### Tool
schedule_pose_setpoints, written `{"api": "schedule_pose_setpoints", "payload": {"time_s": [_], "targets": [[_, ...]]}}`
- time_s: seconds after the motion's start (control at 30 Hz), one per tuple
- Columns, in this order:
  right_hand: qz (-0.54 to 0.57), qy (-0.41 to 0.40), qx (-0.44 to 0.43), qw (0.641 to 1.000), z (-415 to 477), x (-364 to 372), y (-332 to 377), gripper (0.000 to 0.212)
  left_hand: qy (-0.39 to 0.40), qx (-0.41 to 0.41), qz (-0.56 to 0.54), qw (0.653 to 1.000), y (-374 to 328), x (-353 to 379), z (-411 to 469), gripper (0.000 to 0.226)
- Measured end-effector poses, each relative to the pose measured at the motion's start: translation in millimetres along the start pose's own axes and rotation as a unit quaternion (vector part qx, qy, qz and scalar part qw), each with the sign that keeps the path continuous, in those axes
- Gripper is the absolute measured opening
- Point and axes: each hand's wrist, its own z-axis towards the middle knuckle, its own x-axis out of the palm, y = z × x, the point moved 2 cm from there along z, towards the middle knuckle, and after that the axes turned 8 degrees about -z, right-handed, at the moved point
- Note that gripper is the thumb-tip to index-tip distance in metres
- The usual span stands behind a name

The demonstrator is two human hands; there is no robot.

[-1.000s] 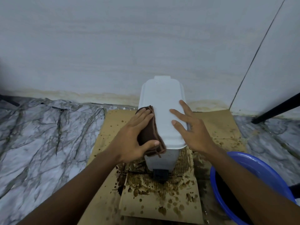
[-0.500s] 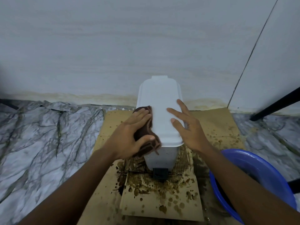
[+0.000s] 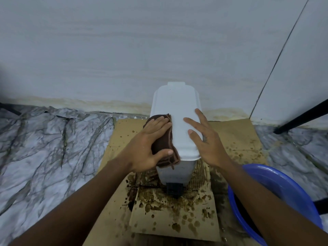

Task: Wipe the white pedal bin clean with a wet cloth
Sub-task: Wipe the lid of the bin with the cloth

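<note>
The white pedal bin (image 3: 175, 103) stands against the wall with its lid closed and its black pedal (image 3: 174, 188) facing me. My left hand (image 3: 148, 146) presses a folded brown cloth (image 3: 166, 148) onto the lid's left edge, thumb hooked under the cloth's near end. My right hand (image 3: 206, 141) lies flat on the lid's right side, fingers spread, holding nothing.
The bin stands on stained brown cardboard (image 3: 177, 215) laid over a marble-patterned floor (image 3: 44, 148). A blue basin (image 3: 284, 189) with dark water sits at the lower right. A black rod (image 3: 301, 116) slants down at the right, next to the wall.
My left hand has slid the cloth a little farther back along the lid's left edge. My right hand stays flat on the lid.
</note>
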Motion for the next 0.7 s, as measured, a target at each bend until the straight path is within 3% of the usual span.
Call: {"api": "schedule_pose_setpoints", "payload": {"time_s": [0.13, 0.27, 0.43, 0.57, 0.7], "targets": [[0.006, -0.012, 0.002, 1.000, 0.3, 1.9, -5.2, 0.037, -0.049, -0.012, 0.025, 0.998, -10.3, 8.4, 2.3, 0.083], [-0.009, -0.019, -0.007, 1.000, 0.0, 0.5, -6.6, 0.038, -0.077, 0.030, 0.090, 0.992, -38.3, 28.9, 16.6, 0.077], [0.009, -0.014, -0.007, 1.000, -1.0, 3.5, -2.2, 0.035, -0.029, 0.018, 0.041, 0.999, -15.6, 6.0, 0.6, 0.076], [0.031, -0.020, 0.001, 0.999, -1.7, 4.6, -1.4, 0.034, -0.063, -0.039, 0.026, 0.997, 2.2, -2.6, -18.3, 0.080], [0.015, -0.032, -0.001, 0.999, -1.5, 2.2, -3.8, 0.035, -0.061, -0.005, 0.077, 0.995, -24.0, 20.7, 3.8, 0.078]]}}
